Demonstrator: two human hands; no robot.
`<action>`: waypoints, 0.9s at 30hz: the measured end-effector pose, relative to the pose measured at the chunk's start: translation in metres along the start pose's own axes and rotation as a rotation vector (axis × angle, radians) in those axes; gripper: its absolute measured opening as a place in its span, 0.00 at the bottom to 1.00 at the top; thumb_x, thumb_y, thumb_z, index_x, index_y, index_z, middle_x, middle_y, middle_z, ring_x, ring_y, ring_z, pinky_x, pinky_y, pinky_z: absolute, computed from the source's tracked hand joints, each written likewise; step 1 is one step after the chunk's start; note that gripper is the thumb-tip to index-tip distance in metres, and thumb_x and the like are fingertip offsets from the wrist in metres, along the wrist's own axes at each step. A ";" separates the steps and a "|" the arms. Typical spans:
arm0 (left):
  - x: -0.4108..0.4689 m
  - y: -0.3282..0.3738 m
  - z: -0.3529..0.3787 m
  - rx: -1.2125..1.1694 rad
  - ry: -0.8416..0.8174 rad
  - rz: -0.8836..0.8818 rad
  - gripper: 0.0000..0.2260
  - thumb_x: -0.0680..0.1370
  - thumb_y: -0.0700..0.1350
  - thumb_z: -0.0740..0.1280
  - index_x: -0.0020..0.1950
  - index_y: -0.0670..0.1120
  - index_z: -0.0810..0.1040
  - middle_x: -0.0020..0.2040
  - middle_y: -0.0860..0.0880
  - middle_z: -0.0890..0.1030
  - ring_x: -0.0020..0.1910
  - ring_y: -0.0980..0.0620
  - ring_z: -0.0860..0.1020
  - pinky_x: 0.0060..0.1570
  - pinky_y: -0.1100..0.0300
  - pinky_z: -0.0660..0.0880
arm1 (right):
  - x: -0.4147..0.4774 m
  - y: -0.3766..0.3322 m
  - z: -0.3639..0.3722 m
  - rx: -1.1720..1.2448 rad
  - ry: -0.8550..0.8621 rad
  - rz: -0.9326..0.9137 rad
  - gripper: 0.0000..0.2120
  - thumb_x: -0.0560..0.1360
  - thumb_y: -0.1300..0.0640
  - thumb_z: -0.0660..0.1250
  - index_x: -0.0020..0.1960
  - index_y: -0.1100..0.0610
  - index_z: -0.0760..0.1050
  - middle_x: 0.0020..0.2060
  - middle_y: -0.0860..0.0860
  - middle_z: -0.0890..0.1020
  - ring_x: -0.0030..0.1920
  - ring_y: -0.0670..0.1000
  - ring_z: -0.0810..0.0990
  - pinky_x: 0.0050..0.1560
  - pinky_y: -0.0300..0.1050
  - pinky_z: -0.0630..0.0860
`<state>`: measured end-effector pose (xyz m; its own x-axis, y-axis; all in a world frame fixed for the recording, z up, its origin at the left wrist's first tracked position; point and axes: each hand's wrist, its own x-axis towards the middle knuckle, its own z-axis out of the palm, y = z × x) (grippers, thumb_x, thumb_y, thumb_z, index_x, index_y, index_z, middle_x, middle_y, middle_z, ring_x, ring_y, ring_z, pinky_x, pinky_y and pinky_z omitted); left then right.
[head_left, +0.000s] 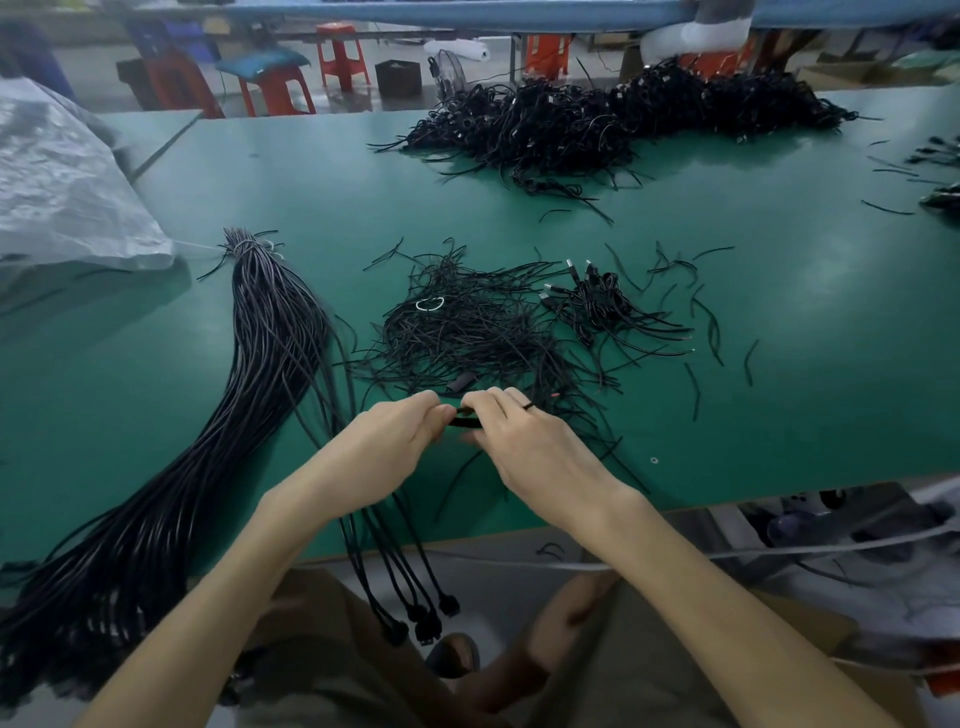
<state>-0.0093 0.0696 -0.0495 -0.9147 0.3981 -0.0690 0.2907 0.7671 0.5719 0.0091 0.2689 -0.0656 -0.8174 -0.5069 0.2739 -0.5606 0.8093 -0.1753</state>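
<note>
My left hand (387, 441) and my right hand (524, 441) meet just above the green table (753, 415), near its front edge. Both pinch a coiled black cable (466, 418) held between them; most of the coil is hidden by my fingers. A thin black tie (529, 405) sticks out between the fingers of my right hand. Just beyond my hands lies a loose heap of thin black ties (467, 332). A thick bundle of long black cables (260, 395) runs down the table's left side and over its front edge.
Several coiled cables with USB plugs (597, 301) lie right of the tie heap. A large pile of coiled cables (623, 119) sits at the table's far side. A grey plastic sack (62, 187) lies at far left. Red stools (340, 52) stand beyond the table.
</note>
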 end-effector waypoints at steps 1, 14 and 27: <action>0.000 0.000 -0.001 -0.006 0.003 0.013 0.18 0.85 0.59 0.51 0.42 0.50 0.68 0.35 0.49 0.74 0.34 0.49 0.71 0.40 0.46 0.72 | 0.000 0.001 -0.001 0.001 0.003 0.002 0.15 0.86 0.53 0.54 0.68 0.60 0.68 0.59 0.52 0.77 0.59 0.52 0.74 0.52 0.50 0.79; 0.009 -0.003 0.009 -0.409 -0.041 0.019 0.19 0.87 0.52 0.52 0.41 0.45 0.67 0.29 0.58 0.64 0.28 0.55 0.60 0.30 0.60 0.61 | 0.018 0.014 -0.001 -0.007 0.254 -0.109 0.13 0.82 0.60 0.66 0.65 0.60 0.77 0.53 0.54 0.80 0.51 0.55 0.77 0.50 0.53 0.79; 0.048 -0.006 0.020 -0.718 0.400 -0.175 0.16 0.88 0.50 0.52 0.45 0.44 0.67 0.33 0.53 0.62 0.27 0.57 0.59 0.29 0.65 0.60 | 0.045 0.067 0.026 0.092 0.286 0.530 0.13 0.82 0.49 0.66 0.61 0.57 0.75 0.56 0.53 0.77 0.58 0.55 0.72 0.60 0.51 0.71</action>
<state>-0.0491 0.0940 -0.0730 -0.9999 -0.0090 0.0120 0.0095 0.2405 0.9706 -0.0686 0.2930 -0.0896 -0.9274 0.0679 0.3677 -0.1068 0.8943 -0.4345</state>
